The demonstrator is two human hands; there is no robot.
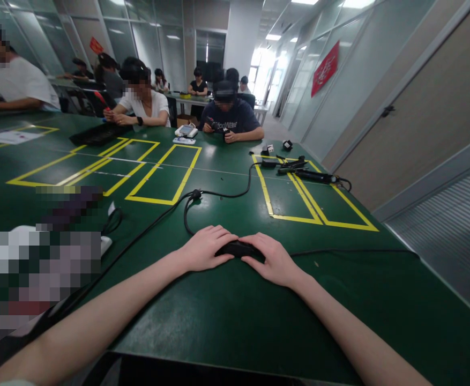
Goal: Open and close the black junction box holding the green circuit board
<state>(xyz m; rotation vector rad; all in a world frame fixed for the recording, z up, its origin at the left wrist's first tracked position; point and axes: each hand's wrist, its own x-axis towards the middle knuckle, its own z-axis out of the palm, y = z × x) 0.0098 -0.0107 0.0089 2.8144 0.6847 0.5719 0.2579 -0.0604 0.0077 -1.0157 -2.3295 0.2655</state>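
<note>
A dark, oblong black device (239, 248) lies low over the green table (202, 316), close in front of me. My left hand (209, 247) grips its left end, with the fingers over the top and the thumb along the near side. Around its right end my right hand (270, 257) is closed in the same way. The two sets of fingertips almost meet in the middle, so much of the device is covered and its exact kind cannot be made out. A black cord (351, 250) runs off to the right from behind my right hand. Another cord comes out beyond my left hand.
A black plug (195, 195) lies among cords ahead. Yellow tape (152, 200) marks rectangles on the table. Black tools (313, 176) lie at the far right, a black tray (98, 133) at the far left. Co-workers sit opposite, one person (231, 115) handling a small black item.
</note>
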